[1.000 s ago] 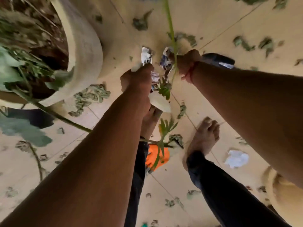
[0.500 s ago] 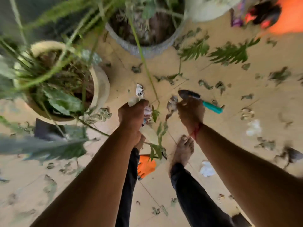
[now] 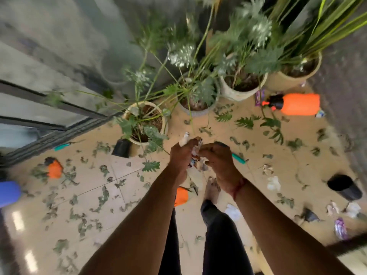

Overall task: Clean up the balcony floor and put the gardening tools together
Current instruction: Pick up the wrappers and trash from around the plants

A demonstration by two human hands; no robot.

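Both hands were raised in front of the body, over the floor [image 3: 127,171]. The left hand [image 3: 181,153] was curled round a wad of litter [image 3: 195,154], with a white scrap [image 3: 184,138] sticking up above the knuckles. The right hand [image 3: 216,155] touched the same wad from the other side, fingers bent and pinching it. A red thread [image 3: 239,187] sat on the right wrist. The frame was blurred, so the exact finger placement was unclear.

A trowel [image 3: 239,158] with a teal handle lay on the tiles, partly hidden behind the right hand. A second teal tool [image 3: 62,146] lay far left near the door track [image 3: 49,139]. An orange sprayer [image 3: 297,104] lay on its side upper right, beside the pots. An orange glove-like item [image 3: 54,169] lay at left, and another orange item [image 3: 181,196] just beside the bare foot [image 3: 211,188].

Dry leaves [image 3: 103,197] were scattered all over the tiles. White paper [image 3: 274,183] lay right of the foot, more scraps [image 3: 340,229] at lower right. A black pot [image 3: 344,187] stood at right, and another black pot [image 3: 121,148] leaned against a cream planter [image 3: 127,114]. Three more planters [image 3: 244,94] with green plants stood along the top. A blue object [image 3: 9,193] was at the left edge.
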